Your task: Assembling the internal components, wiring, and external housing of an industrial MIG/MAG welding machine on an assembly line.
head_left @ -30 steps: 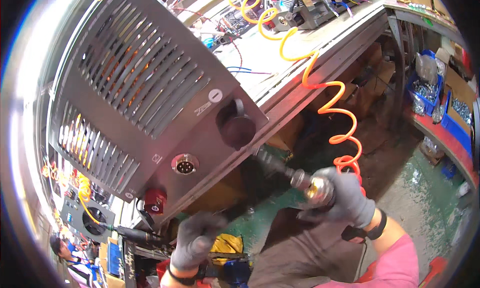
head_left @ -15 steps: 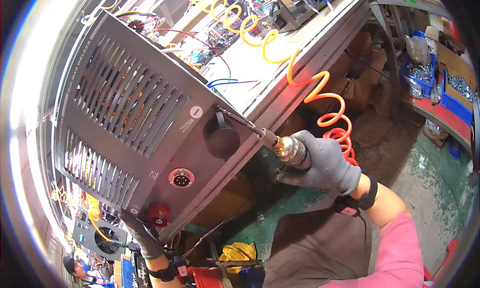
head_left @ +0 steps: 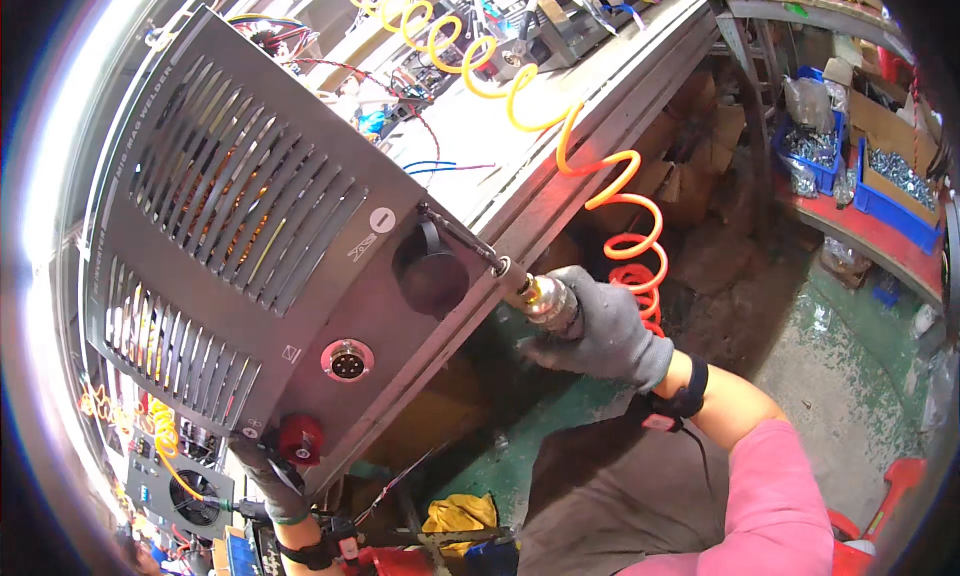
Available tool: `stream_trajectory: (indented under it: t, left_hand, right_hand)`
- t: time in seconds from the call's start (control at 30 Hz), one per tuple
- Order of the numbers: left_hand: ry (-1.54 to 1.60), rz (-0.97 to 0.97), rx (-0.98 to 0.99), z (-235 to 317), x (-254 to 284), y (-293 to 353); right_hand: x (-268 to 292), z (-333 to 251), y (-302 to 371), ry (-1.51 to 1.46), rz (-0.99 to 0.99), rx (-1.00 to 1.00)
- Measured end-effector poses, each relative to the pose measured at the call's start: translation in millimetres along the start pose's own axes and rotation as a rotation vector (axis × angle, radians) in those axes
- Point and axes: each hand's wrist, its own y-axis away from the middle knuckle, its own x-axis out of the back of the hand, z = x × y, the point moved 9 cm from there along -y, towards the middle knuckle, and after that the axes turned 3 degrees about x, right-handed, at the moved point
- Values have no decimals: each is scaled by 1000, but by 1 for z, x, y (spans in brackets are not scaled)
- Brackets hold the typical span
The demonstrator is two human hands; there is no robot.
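Observation:
A dark grey welding machine casing [head_left: 290,186] with rows of slots stands tilted across the left side. My right hand [head_left: 605,336], in a grey glove, is closed around an air screwdriver [head_left: 545,301]. Its long bit [head_left: 462,233] reaches the casing's edge, beside a black round socket [head_left: 432,276]. My gloved left hand [head_left: 275,486] grips the casing's lower corner, next to a red round connector [head_left: 301,439]; some of its fingers are hidden. Between these lies a round multi-pin socket [head_left: 347,360].
A yellow-to-orange coiled air hose [head_left: 570,141] loops across the bench [head_left: 580,156] and hangs past its edge. Blue bins of screws [head_left: 815,146] stand on a red shelf at the right. Below is a yellow cloth [head_left: 460,513]; another machine with a fan [head_left: 195,498] stands at lower left.
The whole view has shifted, so the casing, hose and both hands appear slightly further left. The screwdriver's bit stays at the casing's edge, and both hands keep their hold.

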Motion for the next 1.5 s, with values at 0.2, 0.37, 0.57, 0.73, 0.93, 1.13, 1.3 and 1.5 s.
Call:
stream_trajectory:
  t: [0.2, 0.37, 0.57, 0.73, 0.93, 1.13, 1.3, 1.5]
  left_hand:
    - [199, -39, 221, 21, -32, 10]
    - [98, -45, 67, 56, -55, 14]
    - [294, -10, 206, 34, -53, 30]
    - [964, -383, 996, -23, -97, 129]
    - [673, -576, 1324, -57, -144, 229]
    - [527, -522, 953, -8, -130, 158]
    - [382, -557, 788, 11, -131, 136]
    - [436, -468, 677, 10, -114, 125]
  right_hand:
    - [-2, -3, 1, 41, 65, -26]
    - [-4, -6, -2, 102, 78, -25]
    - [2, -7, -4, 133, 102, 17]
    - [1, -4, 4, 106, 106, 19]
    - [-23, 15, 28, 0, 18, -165]
    - [-32, -23, 83, -55, -240, -288]
    - [-81, -65, 117, -42, -815, -270]
    - [-106, -86, 112, -42, -923, -230]
